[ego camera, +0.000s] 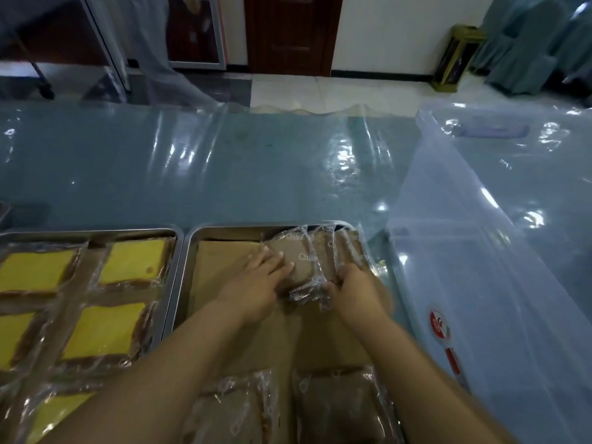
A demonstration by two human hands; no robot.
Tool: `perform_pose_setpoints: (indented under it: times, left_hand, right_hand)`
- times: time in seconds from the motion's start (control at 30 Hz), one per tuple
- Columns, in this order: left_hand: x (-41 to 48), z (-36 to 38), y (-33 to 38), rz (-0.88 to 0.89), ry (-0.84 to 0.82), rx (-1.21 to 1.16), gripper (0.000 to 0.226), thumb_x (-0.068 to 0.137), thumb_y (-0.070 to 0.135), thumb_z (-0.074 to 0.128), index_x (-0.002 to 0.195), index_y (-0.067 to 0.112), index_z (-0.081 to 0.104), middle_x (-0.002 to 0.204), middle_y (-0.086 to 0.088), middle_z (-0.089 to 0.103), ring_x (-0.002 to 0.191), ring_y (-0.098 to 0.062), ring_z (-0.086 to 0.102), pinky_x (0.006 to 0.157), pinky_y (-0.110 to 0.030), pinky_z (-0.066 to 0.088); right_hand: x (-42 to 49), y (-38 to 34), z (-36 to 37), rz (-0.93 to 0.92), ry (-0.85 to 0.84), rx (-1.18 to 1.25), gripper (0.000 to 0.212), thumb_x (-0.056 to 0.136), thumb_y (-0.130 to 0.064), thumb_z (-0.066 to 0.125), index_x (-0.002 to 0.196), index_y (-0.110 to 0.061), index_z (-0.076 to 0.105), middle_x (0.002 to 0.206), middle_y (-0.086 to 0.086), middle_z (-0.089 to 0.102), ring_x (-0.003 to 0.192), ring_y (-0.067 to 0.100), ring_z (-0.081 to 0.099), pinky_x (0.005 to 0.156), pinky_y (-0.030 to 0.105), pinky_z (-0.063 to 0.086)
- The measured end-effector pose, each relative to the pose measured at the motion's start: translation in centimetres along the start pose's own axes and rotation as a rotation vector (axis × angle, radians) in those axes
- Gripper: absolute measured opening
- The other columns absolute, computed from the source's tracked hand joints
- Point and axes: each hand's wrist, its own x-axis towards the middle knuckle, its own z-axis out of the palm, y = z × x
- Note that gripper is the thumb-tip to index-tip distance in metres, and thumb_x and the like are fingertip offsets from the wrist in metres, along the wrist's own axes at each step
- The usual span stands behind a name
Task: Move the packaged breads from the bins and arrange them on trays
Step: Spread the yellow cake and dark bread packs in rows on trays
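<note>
Centre tray (224, 227): left hand (256, 283) flat on overlapping bread packs (301, 254), count unclear; right hand (355, 290) pinches their wrapper; two lower packs (336, 405) cropped.

Wrapper print: white letters on the clear wrappers of the brown bread packs (307, 251) at the far end of the right tray (224, 230). They seem to begin with "Qu", and the rest is too blurred to read.
Repeats: the same white word shows at least two times on these wrappers, one nearer the far edge and one lower.
Bin sticker: a round red and white sticker (439, 325) on the near wall of the clear plastic bin (480, 251); its marks cannot be read.
Red label: a narrow red strip (453, 360) just below the sticker; its print is too small to read.
</note>
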Motion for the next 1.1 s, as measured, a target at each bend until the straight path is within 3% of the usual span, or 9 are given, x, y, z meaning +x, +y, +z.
perform_pose_setpoints:
  times: [0.2, 0.33, 0.43, 0.53, 0.7, 0.87, 0.93, 1.0, 1.1]
  left_hand:
    - [-1.7, 0.7, -0.2, 0.032, 0.065, 0.099, 0.059, 0.094, 0.03, 0.039, 0.148, 0.029, 0.016, 0.156, 0.0, 0.015, 0.145, -0.022, -0.004, 0.112, -0.033, -0.012]
    - [-4.5, 0.6, -0.2, 0.0, 0.111, 0.009, 0.046, 0.095, 0.038, 0.037, 0.14, 0.027, 0.04, 0.145, -0.007, 0.033, 0.14, -0.024, 0.018, 0.115, -0.034, 0.007]
    - [-7.0, 0.6, -0.5, -0.03, 0.12, 0.041, 0.045, 0.093, 0.036, 0.039, 0.137, 0.026, 0.044, 0.125, -0.005, 0.04, 0.122, -0.023, 0.036, 0.098, -0.032, 0.033]
    - [-8.9, 0.6, -0.7, -0.045, 0.14, 0.037, 0.041, 0.092, 0.032, 0.041, 0.132, 0.025, 0.05, 0.115, -0.003, 0.044, 0.11, -0.021, 0.042, 0.082, -0.033, 0.042]
    - [-11.5, 0.2, -1.0, 0.037, 0.262, 0.099, 0.022, 0.069, 0.022, 0.066, 0.089, 0.016, 0.075, 0.078, -0.002, 0.058, 0.067, -0.023, 0.059, 0.055, -0.031, 0.049]
    - [-13.1, 0.6, -1.6, -0.02, 0.2, 0.015, 0.027, 0.084, 0.026, 0.05, 0.096, 0.014, 0.071, 0.095, -0.004, 0.058, 0.089, -0.026, 0.054, 0.075, -0.038, 0.05]
    - [-13.5, 0.3, -1.8, -0.022, 0.255, -0.027, 0.02, 0.08, 0.021, 0.055, 0.087, 0.012, 0.071, 0.088, -0.003, 0.061, 0.082, -0.026, 0.058, 0.068, -0.035, 0.052]
    - [-13.6, 0.1, -2.1, -0.016, 0.356, -0.078, 0.013, 0.072, 0.011, 0.069, 0.084, 0.012, 0.072, 0.082, -0.001, 0.063, 0.074, -0.024, 0.06, 0.061, -0.029, 0.052]
    - [-13.2, -0.1, -2.4, -0.02, 0.456, -0.108, 0.026, 0.067, 0.005, 0.074, 0.092, 0.012, 0.071, 0.087, 0.001, 0.063, 0.082, -0.02, 0.056, 0.066, -0.027, 0.05]
  right_hand:
    - [0.1, 0.8, 0.7, 0.027, 0.051, 0.204, 0.019, 0.084, -0.026, 0.064, 0.07, -0.027, 0.05, 0.074, -0.006, 0.059, 0.071, 0.018, 0.058, 0.065, 0.034, 0.052]
    - [-0.4, 1.0, 0.8, 0.054, 0.085, 0.383, 0.018, 0.086, -0.016, 0.061, 0.073, -0.026, 0.054, 0.073, -0.007, 0.061, 0.067, 0.014, 0.058, 0.063, 0.035, 0.053]
    - [-0.8, 1.0, 0.7, 0.053, 0.108, 0.488, 0.024, 0.087, -0.01, 0.059, 0.072, -0.027, 0.053, 0.077, -0.008, 0.06, 0.072, 0.012, 0.058, 0.062, 0.032, 0.051]
    - [-1.3, 0.5, 0.1, 0.026, 0.148, 0.564, 0.028, 0.087, -0.006, 0.06, 0.071, -0.029, 0.052, 0.077, -0.01, 0.059, 0.071, 0.009, 0.057, 0.056, 0.024, 0.044]
    - [-2.0, -1.9, -1.3, -0.066, 0.211, 0.593, 0.027, 0.086, -0.009, 0.06, 0.073, -0.031, 0.055, 0.079, -0.016, 0.06, 0.074, -0.002, 0.056, 0.055, 0.018, 0.042]
    - [-1.9, -5.3, -0.5, -0.289, 0.264, 0.496, 0.022, 0.086, -0.007, 0.061, 0.079, -0.027, 0.058, 0.084, -0.015, 0.059, 0.081, 0.004, 0.055, 0.069, 0.014, 0.042]
    - [-2.0, -6.1, 0.6, -0.406, 0.19, 0.351, 0.019, 0.087, -0.004, 0.058, 0.082, -0.023, 0.06, 0.091, -0.007, 0.061, 0.083, 0.009, 0.055, 0.07, 0.017, 0.044]
    - [-1.9, -6.3, 1.7, -0.504, -0.005, 0.175, 0.023, 0.086, 0.0, 0.055, 0.096, -0.018, 0.066, 0.104, 0.001, 0.064, 0.095, 0.017, 0.058, 0.082, 0.028, 0.05]
    - [-2.2, -6.2, 2.7, -0.541, -0.338, 0.002, 0.043, 0.086, 0.005, 0.049, 0.119, -0.019, 0.061, 0.125, 0.005, 0.059, 0.11, 0.022, 0.057, 0.094, 0.034, 0.048]
